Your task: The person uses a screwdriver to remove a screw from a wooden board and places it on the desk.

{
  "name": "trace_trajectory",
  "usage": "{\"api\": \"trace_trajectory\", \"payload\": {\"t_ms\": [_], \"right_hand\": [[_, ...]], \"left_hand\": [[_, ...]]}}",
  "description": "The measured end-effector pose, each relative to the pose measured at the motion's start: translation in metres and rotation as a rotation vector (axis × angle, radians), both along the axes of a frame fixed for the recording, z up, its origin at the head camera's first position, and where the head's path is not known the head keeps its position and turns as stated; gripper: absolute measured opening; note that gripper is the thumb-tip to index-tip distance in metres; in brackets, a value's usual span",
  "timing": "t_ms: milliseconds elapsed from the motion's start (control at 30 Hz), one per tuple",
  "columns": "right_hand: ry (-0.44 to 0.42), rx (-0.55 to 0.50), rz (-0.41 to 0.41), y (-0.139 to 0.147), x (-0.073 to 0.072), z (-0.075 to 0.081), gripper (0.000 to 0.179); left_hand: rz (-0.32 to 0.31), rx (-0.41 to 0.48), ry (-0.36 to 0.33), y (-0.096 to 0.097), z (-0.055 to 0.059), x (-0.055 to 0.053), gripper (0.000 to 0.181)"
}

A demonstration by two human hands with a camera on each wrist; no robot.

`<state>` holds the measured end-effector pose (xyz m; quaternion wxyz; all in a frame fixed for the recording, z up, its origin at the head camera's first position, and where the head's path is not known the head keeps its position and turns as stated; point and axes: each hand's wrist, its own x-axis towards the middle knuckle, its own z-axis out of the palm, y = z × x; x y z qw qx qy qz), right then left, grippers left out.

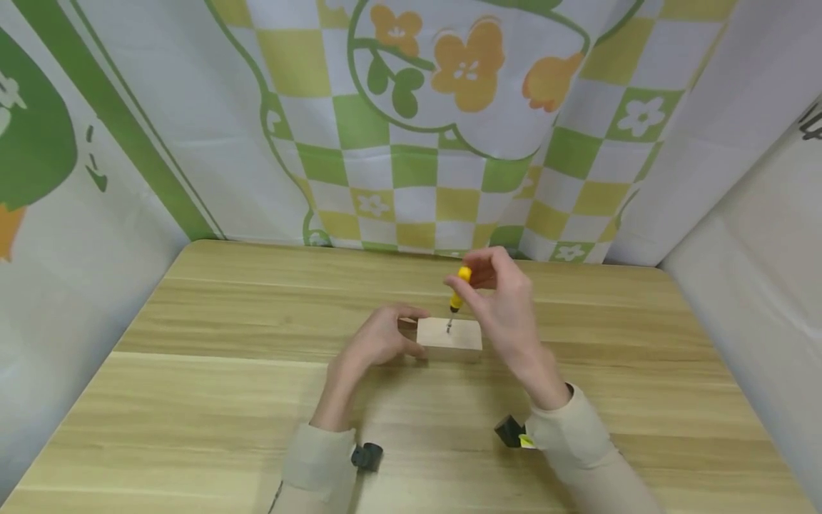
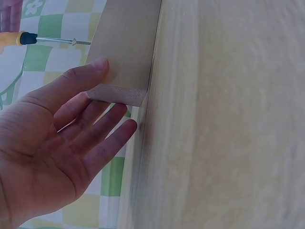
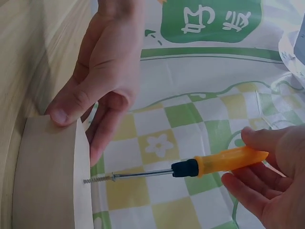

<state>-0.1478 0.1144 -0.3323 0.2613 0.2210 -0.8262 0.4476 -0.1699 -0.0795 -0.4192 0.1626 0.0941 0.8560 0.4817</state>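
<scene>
The right hand [image 1: 507,294] pinched the yellow screwdriver [image 3: 224,161], its tip apparently seated in the head of a screw [image 3: 99,179] that stood in the upper face of the wooden block [image 1: 465,334]. The left hand [image 1: 380,337] gripped the block's left end, on the wood-grained table [image 1: 212,400].

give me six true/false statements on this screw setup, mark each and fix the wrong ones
1. The screwdriver points at the screw. True.
2. The screw is fully sunk. False: its thread shows above the top of the block.
3. The left grip holds the block at one end. True.
4. The screwdriver's handle is green. False: it is yellow.
5. The right grip holds the screwdriver. True.
6. The block is lifted into the air. False: it rests on the table.
</scene>
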Motion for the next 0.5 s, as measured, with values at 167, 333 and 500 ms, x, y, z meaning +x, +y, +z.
{"api": "trace_trajectory", "payload": {"t_ms": [167,333,500], "right_hand": [[-0.032,-0.061,0.024,-0.0017,0.0027,0.0019,0.024],[-0.059,-0.043,0.098,-0.0049,0.0035,0.0025,0.018],[-0.081,0.031,0.127,-0.0076,0.0032,-0.0002,0.02]], "left_hand": [[0.0,0.008,-0.007,0.0001,0.0007,0.0,0.066],[0.007,0.002,-0.006,-0.0007,0.0002,-0.0004,0.067],[-0.003,0.004,-0.001,0.0001,-0.0019,-0.0015,0.066]]}}
